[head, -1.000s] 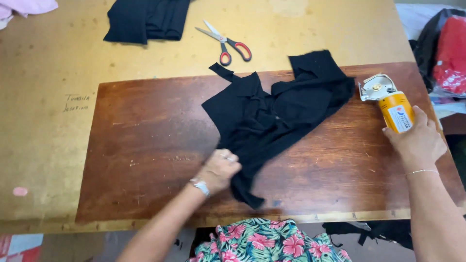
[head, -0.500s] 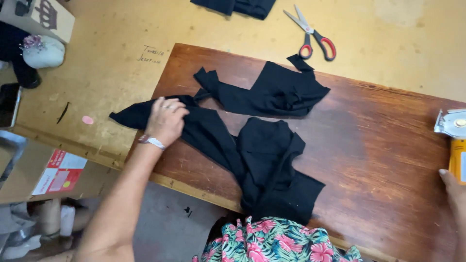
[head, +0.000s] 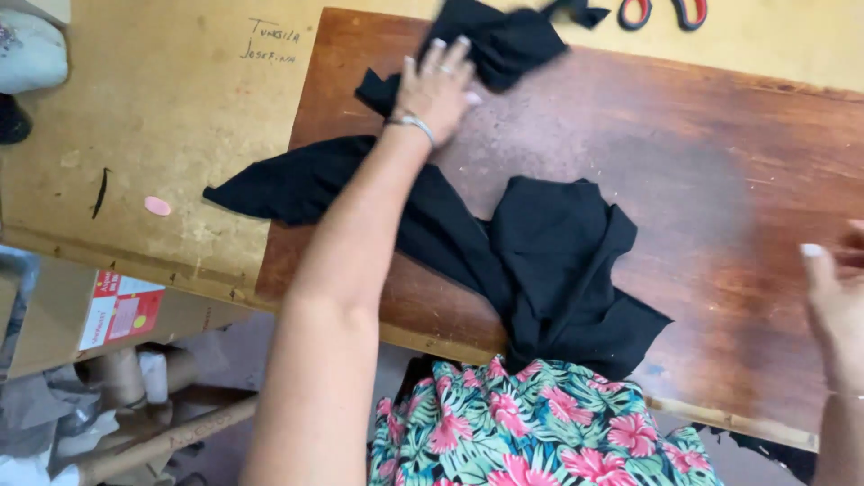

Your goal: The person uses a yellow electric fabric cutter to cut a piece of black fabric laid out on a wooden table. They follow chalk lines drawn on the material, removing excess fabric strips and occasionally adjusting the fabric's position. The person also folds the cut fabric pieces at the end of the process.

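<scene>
two black cloth pieces (head: 549,261), one scissors (head: 661,11)

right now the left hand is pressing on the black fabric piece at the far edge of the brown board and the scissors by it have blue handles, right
Not quite: the scissors have red handles, not blue, as the head view shows. The rest holds: the left hand rests on the black fabric piece at the far edge of the brown board.

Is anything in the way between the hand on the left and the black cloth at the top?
No. The left hand already rests on the upper black cloth, fingers spread, with nothing between them. The right hand is off at the board's right edge, holding nothing.
</scene>
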